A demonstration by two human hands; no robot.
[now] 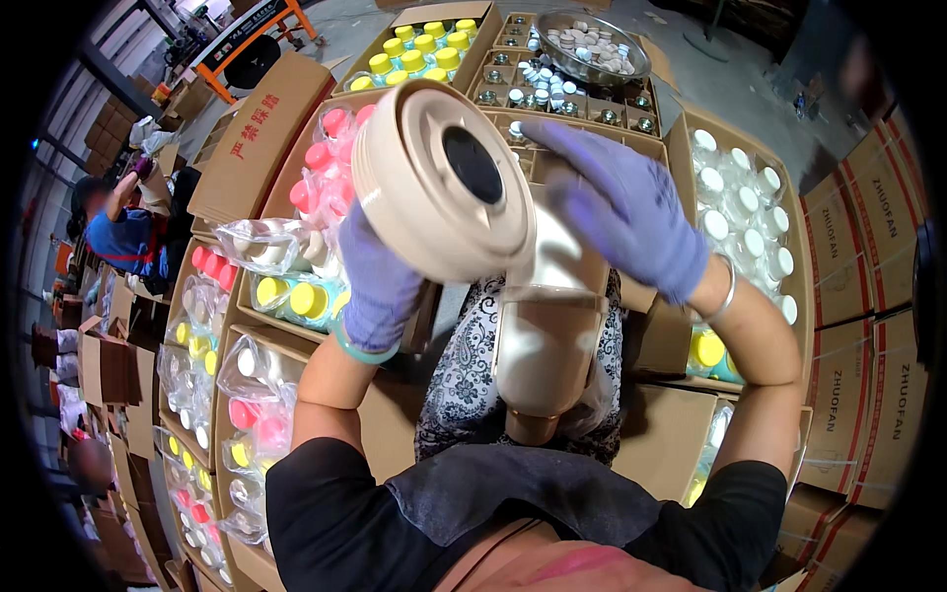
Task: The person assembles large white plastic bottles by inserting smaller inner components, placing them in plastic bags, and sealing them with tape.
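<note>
My left hand (380,286), in a purple glove, grips a round beige lid (414,187) raised close to the camera. A black disc (473,165) sits in the middle of the lid's face. The fingers behind the lid are hidden. My right hand (631,212), gloved alike, is held to the right of the lid with its fingers stretched out and partly smeared by motion; nothing shows in it. Below, a beige jug-like vessel (547,345) rests on my lap between the patterned trouser legs, its upper part partly covered by the lid and right hand.
Cartons of capped bottles surround me: pink caps (318,155) left, yellow caps (424,44) ahead, white caps (747,200) right. A metal bowl (631,67) of small caps sits on a divided carton. Sealed cartons (838,257) stack at right. Another person (128,232) works at far left.
</note>
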